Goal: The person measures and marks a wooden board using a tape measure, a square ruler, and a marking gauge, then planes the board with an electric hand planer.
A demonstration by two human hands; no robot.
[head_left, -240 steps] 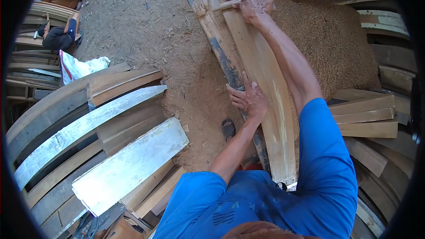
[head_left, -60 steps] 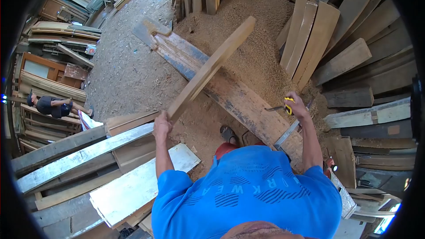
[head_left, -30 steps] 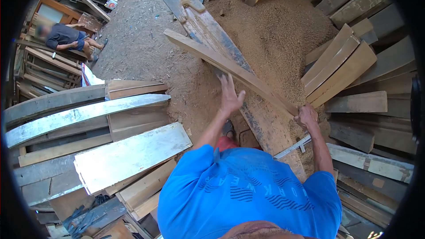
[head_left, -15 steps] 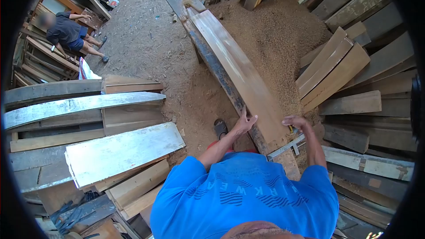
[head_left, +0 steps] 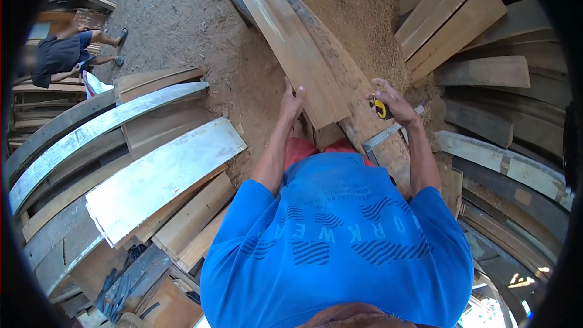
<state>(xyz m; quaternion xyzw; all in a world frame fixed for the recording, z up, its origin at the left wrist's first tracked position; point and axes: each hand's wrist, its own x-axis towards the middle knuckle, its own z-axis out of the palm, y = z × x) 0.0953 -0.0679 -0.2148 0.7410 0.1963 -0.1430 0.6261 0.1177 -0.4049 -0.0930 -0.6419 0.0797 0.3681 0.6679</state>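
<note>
Lettering on a blue shirt (head_left: 340, 288)

Large letters (head_left: 354, 237) across its front appear to read ORKWEA, with both ends of the word unclear; smaller print (head_left: 351, 195) toward the hem is too faint to make out

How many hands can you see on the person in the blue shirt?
2. The left hand is at the left edge of the plank, and the right hand holds a yellow-and-black tool. Some fingers are partly hidden.
</note>
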